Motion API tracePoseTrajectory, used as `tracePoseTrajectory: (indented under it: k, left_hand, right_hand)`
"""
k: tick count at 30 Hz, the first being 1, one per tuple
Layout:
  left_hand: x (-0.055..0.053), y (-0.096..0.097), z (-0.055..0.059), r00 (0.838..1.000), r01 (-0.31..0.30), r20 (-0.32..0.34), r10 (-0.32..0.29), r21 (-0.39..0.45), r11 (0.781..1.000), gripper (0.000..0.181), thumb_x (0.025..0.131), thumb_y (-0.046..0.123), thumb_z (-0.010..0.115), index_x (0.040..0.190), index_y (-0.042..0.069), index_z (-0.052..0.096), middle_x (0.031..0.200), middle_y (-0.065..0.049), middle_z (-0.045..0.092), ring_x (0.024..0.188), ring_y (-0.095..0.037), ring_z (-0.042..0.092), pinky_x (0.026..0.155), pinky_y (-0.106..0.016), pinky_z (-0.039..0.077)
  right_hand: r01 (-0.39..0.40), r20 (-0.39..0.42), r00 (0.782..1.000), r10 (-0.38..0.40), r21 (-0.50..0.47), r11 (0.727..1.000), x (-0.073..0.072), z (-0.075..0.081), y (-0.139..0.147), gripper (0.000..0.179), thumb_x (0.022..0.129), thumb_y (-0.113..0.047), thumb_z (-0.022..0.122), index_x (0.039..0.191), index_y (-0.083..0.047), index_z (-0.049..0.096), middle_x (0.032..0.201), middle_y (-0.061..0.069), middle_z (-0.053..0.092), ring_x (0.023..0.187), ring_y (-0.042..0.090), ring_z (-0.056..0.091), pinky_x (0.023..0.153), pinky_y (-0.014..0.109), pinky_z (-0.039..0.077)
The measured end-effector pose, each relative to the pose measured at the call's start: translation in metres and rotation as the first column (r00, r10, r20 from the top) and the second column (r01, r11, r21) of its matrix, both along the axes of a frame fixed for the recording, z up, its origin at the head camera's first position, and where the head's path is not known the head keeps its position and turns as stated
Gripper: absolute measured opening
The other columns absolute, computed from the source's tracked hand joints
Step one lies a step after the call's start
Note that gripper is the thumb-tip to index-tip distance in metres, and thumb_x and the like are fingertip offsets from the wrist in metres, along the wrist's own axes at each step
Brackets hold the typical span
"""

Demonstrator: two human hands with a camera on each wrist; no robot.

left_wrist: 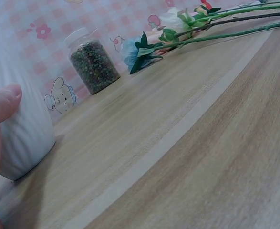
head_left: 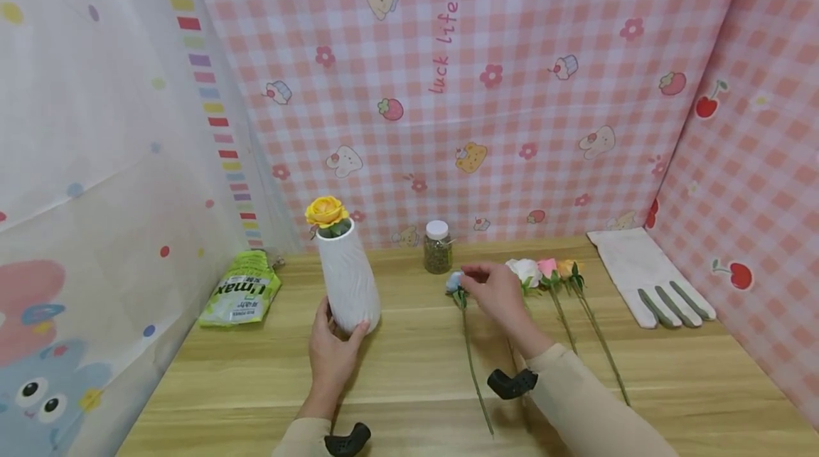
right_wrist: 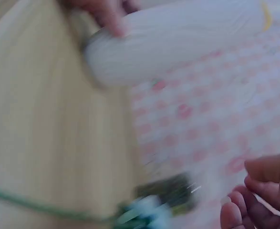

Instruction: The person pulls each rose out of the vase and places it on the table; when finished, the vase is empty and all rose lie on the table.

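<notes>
A white ribbed vase (head_left: 348, 279) stands on the table with a yellow rose (head_left: 327, 212) in its mouth. My left hand (head_left: 333, 350) grips the vase low down, its thumb (left_wrist: 8, 100) against the side in the left wrist view. Over the row of artificial flowers is my right hand (head_left: 502, 293), close to a blue flower (head_left: 455, 282) whose green stem lies on the wood. In the blurred right wrist view, the loosely curled right fingers (right_wrist: 231, 215) hold nothing and are apart from the blue flower (right_wrist: 147, 212).
Right of the blue flower lie a white flower (head_left: 525, 271), a pink one (head_left: 547, 266) and an orange one (head_left: 566, 269). A lidded jar of small grains (head_left: 438, 251) stands at the back. A green pouch (head_left: 243, 290) sits left, a glove (head_left: 640, 272) right.
</notes>
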State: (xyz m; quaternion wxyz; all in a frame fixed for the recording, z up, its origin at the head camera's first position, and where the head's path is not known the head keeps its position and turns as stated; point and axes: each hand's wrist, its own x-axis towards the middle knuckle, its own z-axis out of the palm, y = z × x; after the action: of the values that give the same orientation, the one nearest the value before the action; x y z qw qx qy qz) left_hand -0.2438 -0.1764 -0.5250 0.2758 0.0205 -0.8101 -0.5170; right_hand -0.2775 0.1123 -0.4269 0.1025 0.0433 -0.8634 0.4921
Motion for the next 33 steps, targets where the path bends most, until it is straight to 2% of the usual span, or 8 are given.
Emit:
tracePoseTrajectory:
  k: [6,8,13,16,19,23,27,33]
  left_hand:
    - [0.000,-0.001,0.001,1.000,0.005,0.014,-0.005,0.007,1.000,0.085,0.077,0.021,0.083,0.145,0.002,0.036,0.138,-0.019,0.048,0.125,-0.030,0.048,0.101,-0.044,0.045]
    - [0.000,-0.002,0.001,1.000,0.006,0.022,-0.006,0.010,1.000,0.085,0.077,0.022,0.083,0.145,0.002,0.035,0.138,-0.018,0.048,0.125,-0.030,0.048,0.102,-0.044,0.044]
    - [0.001,-0.002,0.001,1.000,0.011,0.019,-0.011,0.008,1.000,0.084,0.078,0.021,0.082,0.144,0.002,0.036,0.137,-0.018,0.048,0.125,-0.030,0.048,0.101,-0.044,0.045]
    - [0.001,-0.001,0.002,1.000,0.009,0.009,-0.009,0.006,1.000,0.083,0.077,0.020,0.083,0.144,0.001,0.037,0.137,-0.019,0.049,0.125,-0.030,0.048,0.101,-0.044,0.045]
    - [0.000,-0.001,0.002,1.000,0.003,-0.007,-0.003,0.003,1.000,0.084,0.076,0.020,0.084,0.143,0.001,0.038,0.136,-0.019,0.050,0.124,-0.029,0.049,0.100,-0.044,0.046]
    - [0.000,-0.002,0.004,0.999,0.010,-0.034,-0.009,0.016,1.000,0.083,0.076,0.022,0.084,0.143,0.002,0.039,0.135,-0.016,0.050,0.124,-0.026,0.049,0.100,-0.042,0.046]
    - [0.000,-0.001,0.004,0.997,0.031,-0.074,-0.029,0.024,0.999,0.083,0.076,0.025,0.083,0.143,0.004,0.039,0.136,-0.015,0.050,0.125,-0.025,0.047,0.101,-0.044,0.045]
    - [0.000,-0.003,0.002,0.993,-0.002,-0.121,0.003,0.006,1.000,0.080,0.076,0.025,0.083,0.142,0.005,0.043,0.136,-0.013,0.050,0.125,-0.026,0.048,0.100,-0.045,0.046]
  right_hand:
    - [-0.178,0.006,0.983,0.182,-0.155,0.972,-0.002,0.060,-0.024,0.028,0.089,-0.030,0.070,0.112,-0.014,0.071,0.103,0.001,0.068,0.094,0.018,0.061,0.077,0.034,0.054]
    - [-0.220,0.003,0.975,0.224,-0.172,0.960,-0.004,0.077,-0.037,0.028,0.089,-0.032,0.070,0.112,-0.015,0.071,0.104,0.000,0.068,0.095,0.017,0.061,0.079,0.034,0.055]
    - [-0.324,0.002,0.943,0.331,-0.197,0.925,-0.009,0.105,-0.073,0.030,0.089,-0.028,0.071,0.113,-0.012,0.070,0.104,0.000,0.069,0.096,0.016,0.062,0.080,0.031,0.054]
    - [-0.369,0.014,0.926,0.378,-0.190,0.910,-0.012,0.113,-0.091,0.035,0.088,-0.027,0.071,0.117,-0.009,0.069,0.106,0.002,0.069,0.097,0.016,0.062,0.080,0.029,0.055]
    - [-0.392,0.037,0.915,0.401,-0.145,0.908,-0.017,0.118,-0.106,0.042,0.087,-0.032,0.072,0.122,-0.010,0.066,0.113,0.003,0.067,0.102,0.016,0.060,0.081,0.029,0.054]
    - [-0.403,0.077,0.909,0.409,-0.075,0.912,-0.023,0.121,-0.123,0.051,0.086,-0.042,0.071,0.128,-0.015,0.063,0.125,0.001,0.062,0.111,0.015,0.055,0.084,0.032,0.053]
    - [-0.394,0.096,0.913,0.396,-0.035,0.918,-0.029,0.122,-0.134,0.054,0.083,-0.048,0.071,0.129,-0.020,0.062,0.130,0.000,0.059,0.118,0.017,0.052,0.087,0.035,0.053]
    - [-0.427,0.101,0.898,0.428,-0.027,0.904,-0.033,0.125,-0.146,0.053,0.084,-0.044,0.072,0.130,-0.021,0.062,0.135,0.004,0.054,0.125,0.022,0.048,0.092,0.039,0.050]
